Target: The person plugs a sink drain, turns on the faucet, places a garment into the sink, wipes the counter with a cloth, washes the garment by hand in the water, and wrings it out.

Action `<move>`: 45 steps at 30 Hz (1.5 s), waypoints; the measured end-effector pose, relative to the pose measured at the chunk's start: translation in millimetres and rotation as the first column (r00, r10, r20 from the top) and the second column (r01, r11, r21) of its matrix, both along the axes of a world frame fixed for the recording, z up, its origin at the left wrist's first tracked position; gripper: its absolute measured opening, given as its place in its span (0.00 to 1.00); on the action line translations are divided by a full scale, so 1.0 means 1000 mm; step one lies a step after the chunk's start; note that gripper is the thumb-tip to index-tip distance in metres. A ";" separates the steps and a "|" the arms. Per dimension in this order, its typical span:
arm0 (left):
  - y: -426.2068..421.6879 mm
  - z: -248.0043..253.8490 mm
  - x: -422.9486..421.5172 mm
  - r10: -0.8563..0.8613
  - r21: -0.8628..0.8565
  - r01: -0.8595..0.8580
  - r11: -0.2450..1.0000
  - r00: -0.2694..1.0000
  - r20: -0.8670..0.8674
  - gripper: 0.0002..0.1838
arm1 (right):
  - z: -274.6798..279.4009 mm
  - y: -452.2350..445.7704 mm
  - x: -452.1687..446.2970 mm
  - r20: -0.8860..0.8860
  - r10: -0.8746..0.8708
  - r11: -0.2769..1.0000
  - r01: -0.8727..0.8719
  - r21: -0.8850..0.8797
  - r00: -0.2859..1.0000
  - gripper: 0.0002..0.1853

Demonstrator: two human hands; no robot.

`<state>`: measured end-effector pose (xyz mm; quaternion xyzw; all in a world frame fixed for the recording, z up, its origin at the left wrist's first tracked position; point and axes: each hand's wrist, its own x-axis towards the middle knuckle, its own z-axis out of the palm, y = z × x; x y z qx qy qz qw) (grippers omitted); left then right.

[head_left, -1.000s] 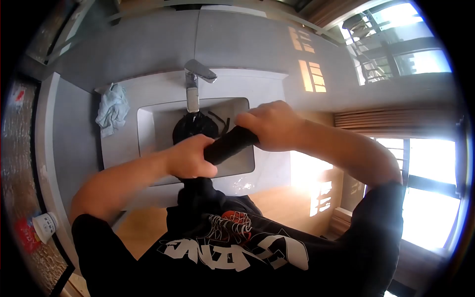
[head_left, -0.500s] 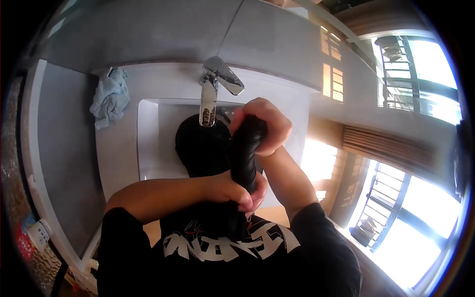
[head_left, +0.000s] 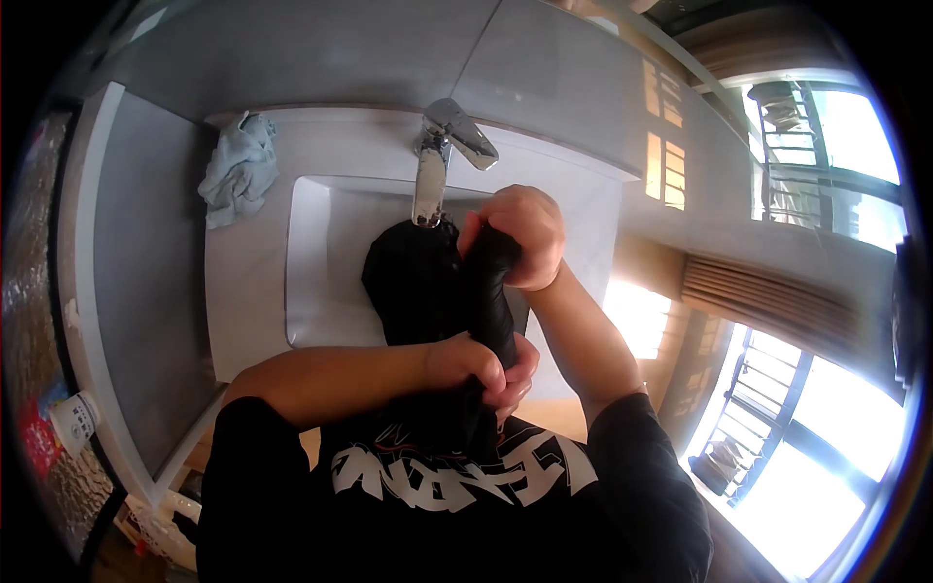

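Note:
A black cloth is twisted into a thick roll between my two hands. My left hand is wrapped round its lower end, close to my shirt. Farther up, my right hand grips the top end, just right of the faucet. More black fabric hangs or lies in the sink below the faucet's spout; where it joins the roll is hard to see. Some black cloth also shows beside my left wrist, against the dark shirt.
A crumpled light-blue cloth lies on the counter's back left corner. At the far left stands a white cup-like container beside a red package. Bright windows are on the right.
The roll has turned from slanted to nearly upright in view, with my left hand now lower, near my shirt. Both hands have kept hold. The camera view has shifted.

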<state>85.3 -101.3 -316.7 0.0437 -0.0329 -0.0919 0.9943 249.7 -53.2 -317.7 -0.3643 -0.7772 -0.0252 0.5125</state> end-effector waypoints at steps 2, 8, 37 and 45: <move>0.000 0.001 -0.005 -0.005 0.017 0.006 1.000 1.000 -0.030 0.06 | 0.002 -0.002 0.005 0.088 -0.004 1.000 0.004 0.001 0.996 0.23; 0.023 0.006 -0.024 0.298 0.484 -0.218 0.847 0.950 -0.093 0.08 | 0.045 -0.005 0.019 0.271 -0.159 0.986 0.165 0.001 0.949 0.20; 0.022 0.126 -0.005 0.631 0.898 -0.385 0.212 0.756 0.175 0.13 | 0.160 -0.158 -0.026 0.147 -0.336 0.390 0.280 -0.877 0.930 0.40; 0.010 0.117 0.008 0.454 0.656 -0.616 0.436 0.780 0.430 0.15 | 0.128 -0.178 0.004 -0.498 -0.266 0.467 -0.341 -0.816 0.825 0.34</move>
